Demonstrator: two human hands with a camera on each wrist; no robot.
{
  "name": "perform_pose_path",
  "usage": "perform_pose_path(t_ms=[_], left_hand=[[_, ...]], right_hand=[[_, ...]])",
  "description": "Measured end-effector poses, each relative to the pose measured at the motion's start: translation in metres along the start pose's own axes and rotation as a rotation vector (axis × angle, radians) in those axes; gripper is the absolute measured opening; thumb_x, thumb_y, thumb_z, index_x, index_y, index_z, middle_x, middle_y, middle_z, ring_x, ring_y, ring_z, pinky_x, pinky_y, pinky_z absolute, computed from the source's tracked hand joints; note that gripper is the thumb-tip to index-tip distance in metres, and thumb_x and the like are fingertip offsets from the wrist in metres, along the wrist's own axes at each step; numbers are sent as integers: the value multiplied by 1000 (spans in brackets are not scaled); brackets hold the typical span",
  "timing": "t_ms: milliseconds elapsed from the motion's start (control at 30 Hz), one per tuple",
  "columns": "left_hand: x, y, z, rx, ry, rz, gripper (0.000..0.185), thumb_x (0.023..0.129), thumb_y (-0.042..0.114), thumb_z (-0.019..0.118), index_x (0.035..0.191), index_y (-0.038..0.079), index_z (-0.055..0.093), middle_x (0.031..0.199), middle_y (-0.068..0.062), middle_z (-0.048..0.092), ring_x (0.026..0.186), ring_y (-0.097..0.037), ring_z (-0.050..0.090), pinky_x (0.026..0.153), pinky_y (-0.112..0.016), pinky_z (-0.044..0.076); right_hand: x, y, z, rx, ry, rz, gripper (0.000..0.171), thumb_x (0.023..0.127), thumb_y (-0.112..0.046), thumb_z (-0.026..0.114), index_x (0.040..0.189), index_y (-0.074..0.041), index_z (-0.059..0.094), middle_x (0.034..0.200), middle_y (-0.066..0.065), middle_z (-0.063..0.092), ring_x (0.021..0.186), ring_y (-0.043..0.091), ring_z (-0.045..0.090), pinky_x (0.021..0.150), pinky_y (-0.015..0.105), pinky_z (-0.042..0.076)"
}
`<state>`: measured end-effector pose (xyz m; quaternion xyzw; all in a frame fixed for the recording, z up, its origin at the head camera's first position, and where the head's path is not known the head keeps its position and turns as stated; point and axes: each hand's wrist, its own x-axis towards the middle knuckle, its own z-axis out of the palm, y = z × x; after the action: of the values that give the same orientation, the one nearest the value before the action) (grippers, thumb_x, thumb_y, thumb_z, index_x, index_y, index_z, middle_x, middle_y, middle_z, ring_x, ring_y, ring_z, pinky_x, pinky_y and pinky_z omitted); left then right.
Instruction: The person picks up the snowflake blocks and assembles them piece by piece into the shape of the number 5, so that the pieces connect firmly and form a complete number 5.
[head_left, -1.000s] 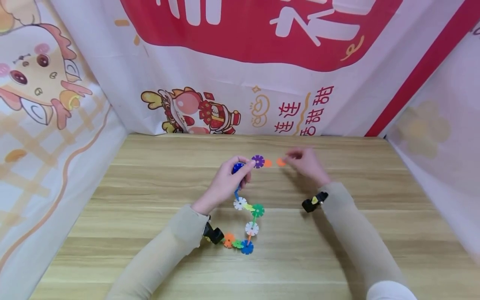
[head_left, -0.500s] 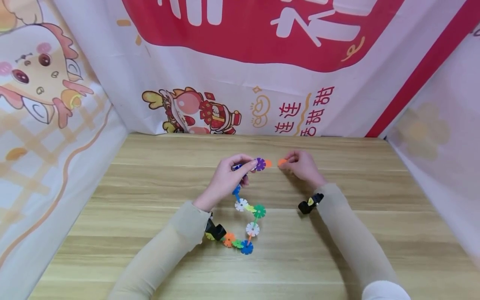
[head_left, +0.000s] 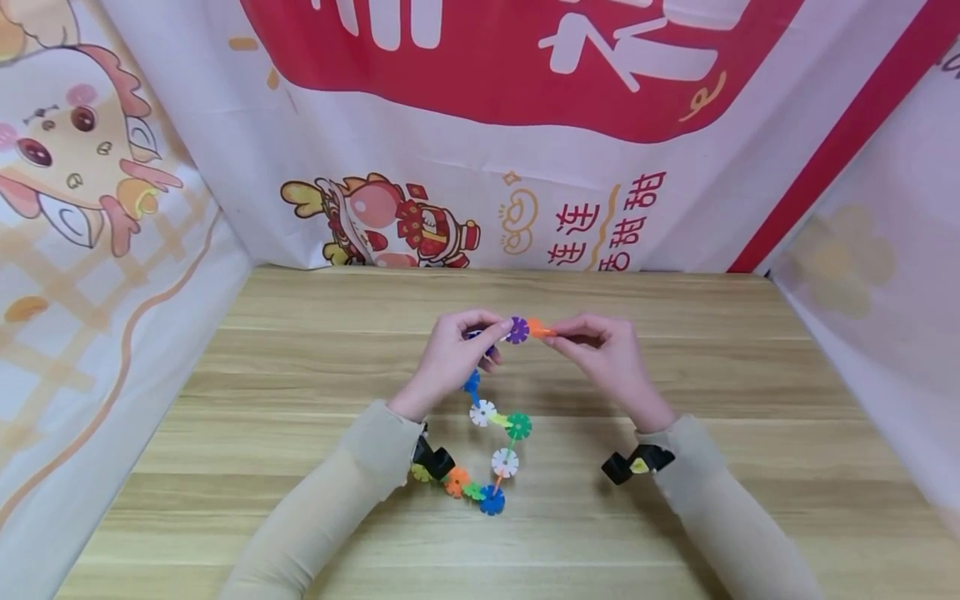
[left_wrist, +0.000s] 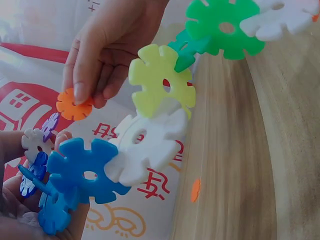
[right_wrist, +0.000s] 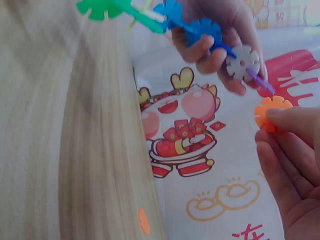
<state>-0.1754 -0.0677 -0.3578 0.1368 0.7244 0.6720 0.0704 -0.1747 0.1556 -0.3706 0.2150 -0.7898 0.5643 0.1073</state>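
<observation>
Pinching an orange disc [head_left: 537, 327] between thumb and fingertips, the right hand [head_left: 609, 354] holds it up against the purple disc [head_left: 517, 330] at the top end of the snowflake chain [head_left: 491, 433]; the two discs touch or nearly touch, can't tell if slotted together. Left hand [head_left: 450, 362] has its fingers curled round the chain's upper end, gripping the blue and white discs just behind the purple one. Chain hangs down from the left hand toward the person: blue, white, yellow-green, green, white, then blue, green and orange discs lying on the wooden surface [head_left: 300, 350] beside the left wrist. Both hands are raised just above the surface, close together. In the left wrist view the orange disc [left_wrist: 73, 104] sits under the right fingertips [left_wrist: 80, 90]. A printed cloth backdrop [head_left: 480, 125] stands beyond the hands.
</observation>
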Motion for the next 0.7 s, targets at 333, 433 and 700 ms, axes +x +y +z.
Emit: perform_pose_path(t_ms=[333,433,700], left_hand=[[12,-34,2,10,20,24,29,91,35,62,97,8,67,86,-11,65,64,-30,63,58,-43,55],[12,-35,3,21,-4,31,29,90,37,61,95,9,68,83,-10,67,66,-33,64,58,-41,56],[10,-37,5,-10,-75,21,27,93,33,59,97,8,69,88,-12,67,79,-41,63,63,-37,56]], right_hand=[[-8,-9,12,-18,73,-43,9,81,-3,73,90,-2,72,87,4,70,79,18,67,71,32,55],[-9,-12,14,-37,87,-68,9,81,-1,72,89,0,72,86,5,70,77,17,67,69,30,55],[-9,-8,14,-50,62,-110,7,80,1,72,87,0,71,85,7,70,75,17,66,67,31,56]])
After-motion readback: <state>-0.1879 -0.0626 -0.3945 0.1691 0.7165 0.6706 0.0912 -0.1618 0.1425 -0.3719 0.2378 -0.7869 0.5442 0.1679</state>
